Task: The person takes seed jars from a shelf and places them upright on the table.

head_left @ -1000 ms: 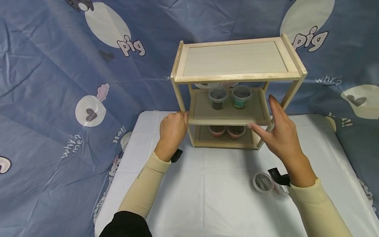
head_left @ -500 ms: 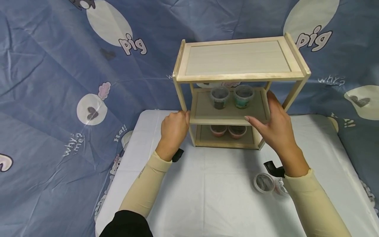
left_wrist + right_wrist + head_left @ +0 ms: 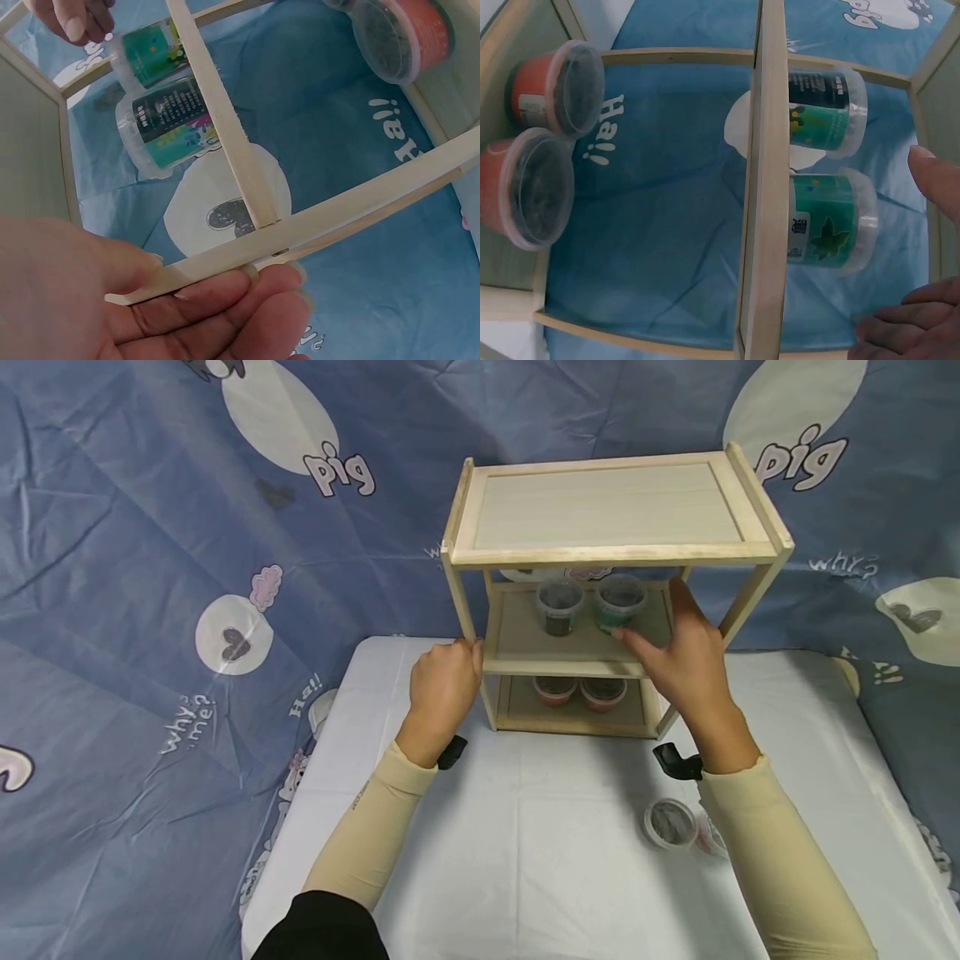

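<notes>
While left hand (image 3: 447, 683) grips post (image 3: 360, 197), right sleeve (image 3: 780, 860) part-hides tub (image 3: 709, 837)

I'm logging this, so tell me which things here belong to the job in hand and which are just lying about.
Likely in the job:
wooden rack, held by the left hand
green tub nearest the right hand
other green tub

Seemingly just lying about:
two reddish tubs, bottom shelf
two round containers, white tabletop
blue cloth

Soft light leaves faint shadows on the white table (image 3: 570, 868), while both wrist views look dimmer and hazier.
</notes>
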Tool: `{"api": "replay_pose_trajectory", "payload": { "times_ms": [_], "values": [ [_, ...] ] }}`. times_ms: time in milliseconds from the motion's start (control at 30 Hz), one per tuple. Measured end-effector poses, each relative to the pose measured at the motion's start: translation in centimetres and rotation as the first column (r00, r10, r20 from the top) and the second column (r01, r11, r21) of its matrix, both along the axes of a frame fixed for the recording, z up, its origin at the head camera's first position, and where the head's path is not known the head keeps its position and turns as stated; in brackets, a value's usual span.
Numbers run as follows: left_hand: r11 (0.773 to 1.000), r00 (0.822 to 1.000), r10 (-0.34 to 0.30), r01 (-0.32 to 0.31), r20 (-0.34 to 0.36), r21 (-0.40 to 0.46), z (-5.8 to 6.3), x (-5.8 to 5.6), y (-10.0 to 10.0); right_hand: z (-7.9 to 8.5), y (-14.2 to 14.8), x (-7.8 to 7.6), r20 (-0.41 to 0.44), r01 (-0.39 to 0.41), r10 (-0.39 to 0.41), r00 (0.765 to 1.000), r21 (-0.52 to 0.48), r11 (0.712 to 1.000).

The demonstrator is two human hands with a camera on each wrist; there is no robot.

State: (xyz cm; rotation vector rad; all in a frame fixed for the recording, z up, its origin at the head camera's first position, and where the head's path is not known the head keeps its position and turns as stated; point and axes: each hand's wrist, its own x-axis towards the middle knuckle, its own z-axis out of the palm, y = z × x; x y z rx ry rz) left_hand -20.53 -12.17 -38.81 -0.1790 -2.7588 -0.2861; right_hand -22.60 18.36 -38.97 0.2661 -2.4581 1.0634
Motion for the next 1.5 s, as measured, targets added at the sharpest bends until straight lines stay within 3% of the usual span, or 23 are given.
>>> {"api": "replay_pose_trajectory", "payload": {
  "times_ms": [400,933,1167,1500],
  "values": [
    [1.0,1.0,-0.002,0.002,-0.007,0.0,-0.1,0.0,-0.1,0.0,-0.5,-1.6,0.098,-0.039,0.038,0.994,0.003,0.999],
    [1.0,1.0,-0.001,0.001,-0.009,0.0,-0.1,-0.1,-0.1,-0.2,-0.7,-3.5,0.295,-0.026,0.032,0.955,-0.025,0.999],
    [1.0,1.0,0.008,-0.008,-0.009,-0.003,-0.2,-0.2,0.0,-0.3,-1.0,-4.0,0.302,-0.018,0.022,0.953,-0.016,1.0],
    [1.0,1.0,-0.002,0.002,-0.022,-0.005,-0.2,-0.2,-0.1,-0.5,-1.2,-4.3,0.249,-0.005,0.002,0.968,0.01,1.0]
  ]
}}
